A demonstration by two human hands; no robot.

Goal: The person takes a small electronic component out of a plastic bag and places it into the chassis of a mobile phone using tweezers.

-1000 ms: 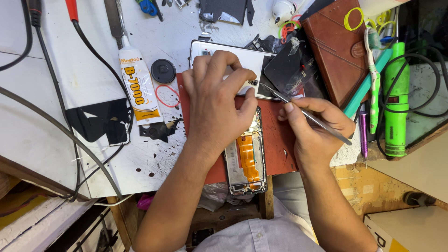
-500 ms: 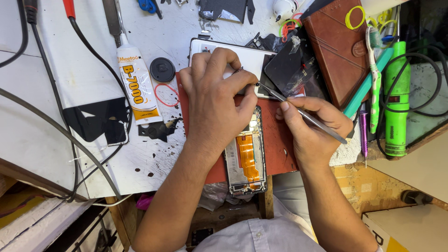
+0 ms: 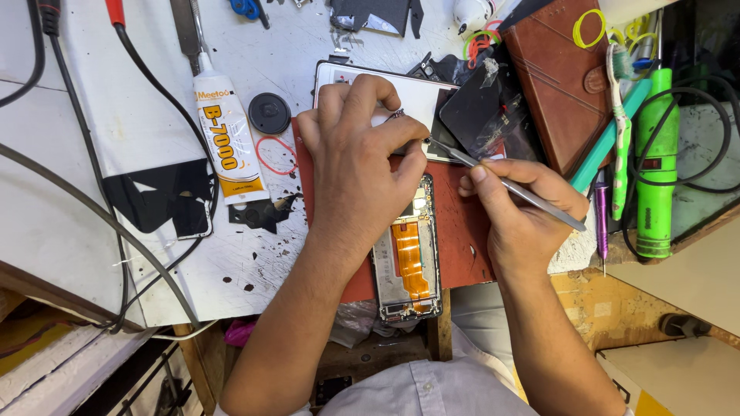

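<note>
Working over the opened phone (image 3: 406, 262), we press our left hand (image 3: 358, 166) flat on its upper end, fingers curled down on the frame and on a small part at the thumb tip — too small to identify. Our right hand (image 3: 518, 212) pinches metal tweezers (image 3: 505, 183) between thumb and forefinger, closed firmly on the shaft, tips aimed at that spot just above the phone. The phone lies face-down on the red mat (image 3: 462, 231), back removed, orange flex cable (image 3: 410, 260) exposed along its middle. Left of the phone rest an adhesive tube (image 3: 227, 139) and a red rubber band (image 3: 276, 155); right of it — a brown wallet case (image 3: 561, 73).

We judge the step to be seating or lifting a small component. The next move calls for steady tweezer tips and firm left-hand restraint.
</note>
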